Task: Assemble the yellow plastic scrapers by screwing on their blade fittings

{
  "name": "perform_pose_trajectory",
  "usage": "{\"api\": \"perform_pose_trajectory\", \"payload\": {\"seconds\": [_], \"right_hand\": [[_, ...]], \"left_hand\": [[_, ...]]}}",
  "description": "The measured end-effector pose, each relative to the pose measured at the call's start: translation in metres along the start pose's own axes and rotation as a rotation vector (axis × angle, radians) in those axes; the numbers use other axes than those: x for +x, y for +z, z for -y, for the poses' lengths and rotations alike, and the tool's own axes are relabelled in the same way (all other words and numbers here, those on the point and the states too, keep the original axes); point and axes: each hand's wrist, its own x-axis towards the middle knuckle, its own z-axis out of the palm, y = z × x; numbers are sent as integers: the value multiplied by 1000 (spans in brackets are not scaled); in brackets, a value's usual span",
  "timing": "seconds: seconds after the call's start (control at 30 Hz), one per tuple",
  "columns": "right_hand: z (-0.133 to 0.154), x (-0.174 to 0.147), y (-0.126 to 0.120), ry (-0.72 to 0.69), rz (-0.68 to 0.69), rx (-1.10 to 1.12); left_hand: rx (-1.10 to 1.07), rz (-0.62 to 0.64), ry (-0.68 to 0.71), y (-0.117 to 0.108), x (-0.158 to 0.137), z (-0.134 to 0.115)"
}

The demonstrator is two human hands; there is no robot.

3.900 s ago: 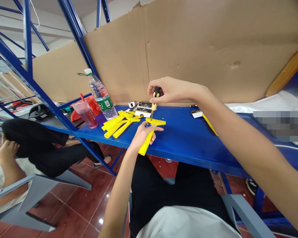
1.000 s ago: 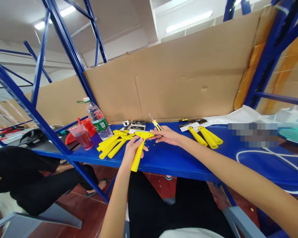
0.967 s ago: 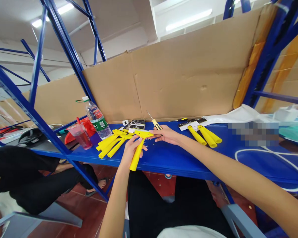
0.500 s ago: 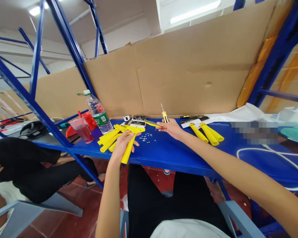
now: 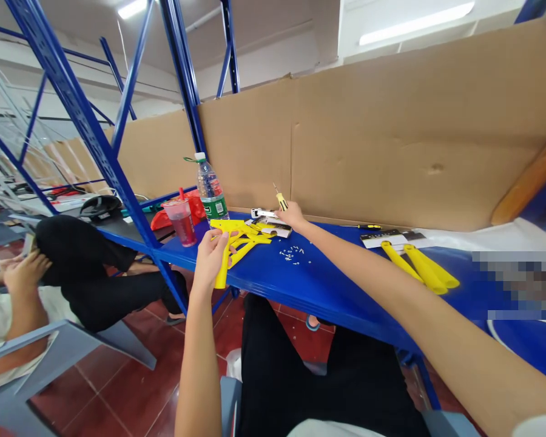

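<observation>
My left hand (image 5: 212, 254) is closed round the handle of a yellow plastic scraper (image 5: 221, 270), its wide head pointing away from me. More yellow scrapers (image 5: 250, 244) lie in a pile just right of this hand. My right hand (image 5: 292, 216) reaches to the back of the table and grips a small screwdriver (image 5: 281, 202) with a yellow and black handle, its tip pointing up. Under its fingers are black-and-white packets (image 5: 277, 230); whether the fingertips also pinch one is hidden. Small loose screws (image 5: 292, 254) are scattered on the blue table (image 5: 327, 279).
A water bottle (image 5: 213, 189) and a cup of red drink (image 5: 182, 221) stand at the left. Another screwdriver (image 5: 368, 227), a packet (image 5: 382, 238) and several yellow scrapers (image 5: 421, 267) lie at the right. Cardboard (image 5: 368, 133) closes off the back. Someone sits at the far left.
The view has turned left. My right hand has moved to the packets with the screwdriver; the yellow piece it held no longer shows in it. My left hand still grips a scraper, now held more upright.
</observation>
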Motion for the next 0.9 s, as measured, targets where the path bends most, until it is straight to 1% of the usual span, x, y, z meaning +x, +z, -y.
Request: {"api": "perform_pose_trajectory", "payload": {"seconds": [0.07,0.13,0.2,0.23,0.3,0.33,0.4,0.43,0.5,0.57,0.6,0.63,0.7,0.8,0.9], "right_hand": [[1,7,14,-22,-5,-142],[0,10,19,-48,6,-268],[0,10,14,-81,27,-378],[0,9,7,-102,38,-430],[-1,3,-20,-151,58,-532],[-2,-1,-38,-177,72,-581],[-7,-14,-83,-205,96,-689],[-11,-23,-108,-198,113,-750],[-22,-43,-158,-146,151,-881],[-37,-67,-199,-74,172,-1008],[-45,-79,-215,-48,189,-1054],[-54,-91,-226,-27,201,-1090],[-69,-113,-239,-7,196,-1128],[-81,-132,-240,0,158,-1134],[-82,-137,-243,-13,96,-1101]], "left_hand": [[29,-32,26,-1,-2,1],[65,-68,59,0,-4,3],[101,-78,88,-1,-4,6],[130,-65,100,-2,-2,7],[236,-16,133,-5,10,7],[328,17,155,-7,20,7],[576,49,203,-8,47,5],[743,65,210,-7,62,4],[1106,180,165,-1,89,5],[1201,199,121,9,107,7],[1234,209,106,14,112,9],[1254,214,95,20,114,10],[1309,223,87,30,114,12],[1382,206,127,40,106,11],[1408,185,212,50,86,13]]}}
